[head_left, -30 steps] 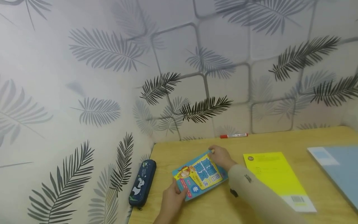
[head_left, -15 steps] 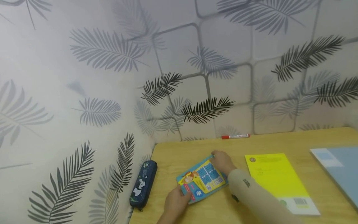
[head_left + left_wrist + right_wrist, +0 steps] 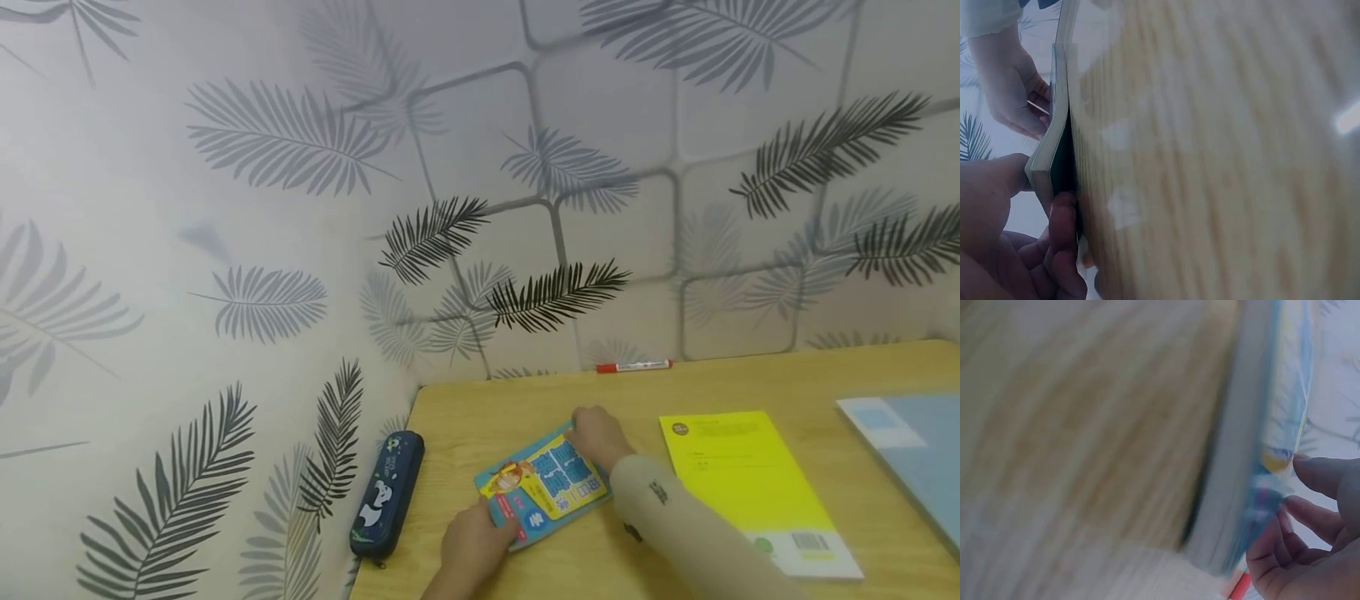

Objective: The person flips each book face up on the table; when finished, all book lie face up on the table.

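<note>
A small thick book [image 3: 551, 483] with a blue cover, a yellow panel and a cartoon figure lies slanted between my two hands. My left hand [image 3: 476, 542] grips its lower left corner; in the left wrist view the thumb is above and the fingers [image 3: 1063, 219] are beneath the book [image 3: 1054, 137], which stays close over the table and bends slightly. At the upper right corner, my right hand [image 3: 600, 437] pinches the cover; in the right wrist view its thumb [image 3: 1319, 475] and forefinger meet at the cover's edge, beside the thick page block [image 3: 1229, 456].
A dark blue pencil case [image 3: 386, 496] with a panda lies at the table's left edge. A red-capped marker [image 3: 633, 367] is at the back by the patterned wall. To the right are a yellow book [image 3: 750, 475], back cover up, and a large blue-grey book [image 3: 915, 450].
Both hands have come slightly down and to the right with the book. The right hand has slid a little further over the cover's upper right corner. The other items stay put.
</note>
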`<state>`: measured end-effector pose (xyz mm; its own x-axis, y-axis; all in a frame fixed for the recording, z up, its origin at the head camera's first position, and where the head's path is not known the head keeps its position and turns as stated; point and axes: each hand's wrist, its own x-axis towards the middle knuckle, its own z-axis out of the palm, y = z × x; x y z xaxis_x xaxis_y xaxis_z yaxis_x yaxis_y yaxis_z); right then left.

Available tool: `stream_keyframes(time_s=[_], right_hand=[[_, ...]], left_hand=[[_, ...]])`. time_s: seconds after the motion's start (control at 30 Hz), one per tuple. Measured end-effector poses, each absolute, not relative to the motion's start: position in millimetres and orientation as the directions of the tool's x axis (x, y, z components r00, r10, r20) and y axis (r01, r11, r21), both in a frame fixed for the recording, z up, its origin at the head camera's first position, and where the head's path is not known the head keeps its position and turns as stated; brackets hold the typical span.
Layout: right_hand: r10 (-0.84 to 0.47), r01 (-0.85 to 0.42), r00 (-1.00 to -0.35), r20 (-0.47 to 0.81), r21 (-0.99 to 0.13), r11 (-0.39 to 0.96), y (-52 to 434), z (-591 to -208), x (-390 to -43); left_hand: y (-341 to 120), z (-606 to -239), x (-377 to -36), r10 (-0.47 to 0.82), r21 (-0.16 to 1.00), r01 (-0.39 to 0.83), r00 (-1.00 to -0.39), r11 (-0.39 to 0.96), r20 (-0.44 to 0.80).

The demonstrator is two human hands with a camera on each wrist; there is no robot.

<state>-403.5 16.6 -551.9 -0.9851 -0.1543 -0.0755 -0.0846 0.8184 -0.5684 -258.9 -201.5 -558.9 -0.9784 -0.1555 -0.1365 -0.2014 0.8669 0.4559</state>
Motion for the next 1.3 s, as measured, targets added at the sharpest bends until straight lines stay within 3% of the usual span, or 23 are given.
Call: stream_keyframes(time_s=[0.2, 0.43, 0.77, 0.97, 1.3], right_hand=[[-0.166, -0.128, -0.985, -0.055, -0.423, 0.897, 20.9, -548.8, -393.5], [-0.168, -0.149, -0.985, -0.027, -0.333, 0.931, 28.7, -557.5, -392.6], [-0.237, -0.234, -0.971, 0.028, -0.302, 0.924, 29.3, -535.7, -363.0], [-0.262, -0.241, -0.963, -0.059, -0.240, 0.940, 21.5, -520.3, -343.1], [-0.237, -0.217, -0.961, -0.145, -0.142, 0.966, 22.6, -513.8, -320.9]], left_hand=[[-195.0, -561.2, -264.5, -0.153, 0.391, -0.197, -0.978, 0.899, -0.141], [-189.6, -557.0, -268.6, -0.101, 0.295, -0.143, -0.983, 0.945, -0.152], [-209.6, -558.2, -283.6, -0.070, 0.079, -0.065, -0.996, 0.995, 0.057], [-231.7, -557.7, -303.8, -0.047, 0.123, -0.034, -0.994, 0.992, 0.103], [-221.1, -533.5, -311.6, -0.034, 0.189, -0.041, -0.999, 0.981, -0.043]])
